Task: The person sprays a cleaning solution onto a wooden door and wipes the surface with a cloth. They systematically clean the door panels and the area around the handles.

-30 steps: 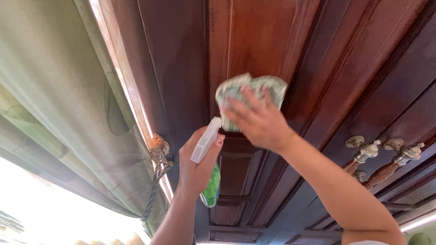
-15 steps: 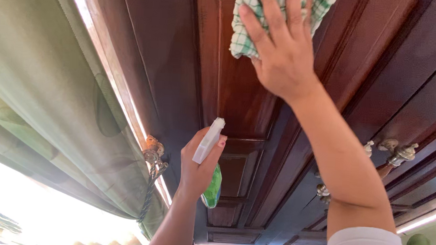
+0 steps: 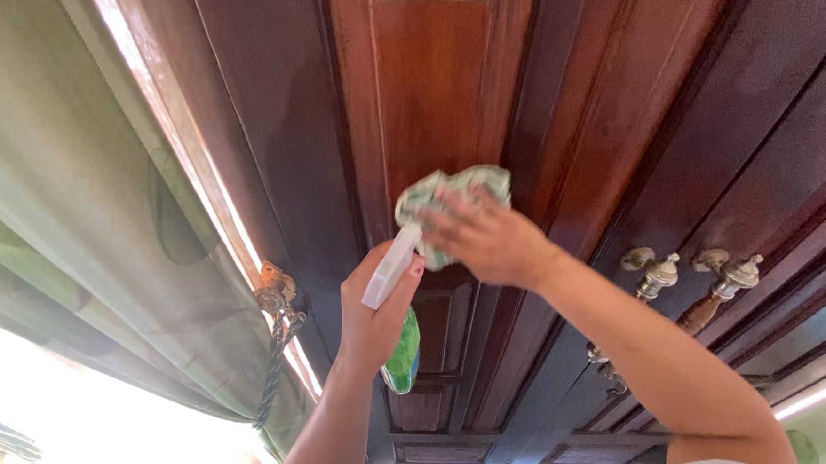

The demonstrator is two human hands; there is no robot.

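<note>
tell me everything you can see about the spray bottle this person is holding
The spray bottle has a white plastic spray head and a green body, what shows of it looking translucent. The left hand wraps it, hiding most of the body; only the lower green part shows below the palm. The head tilts up toward the dark wooden door, close to the green checked cloth under the right hand.

Spray bottle (image 3: 401, 349) mostly behind left hand (image 3: 371, 305)

Green spray bottle (image 3: 401, 354) with white nozzle, possibly unlabelled, before the door.
</note>
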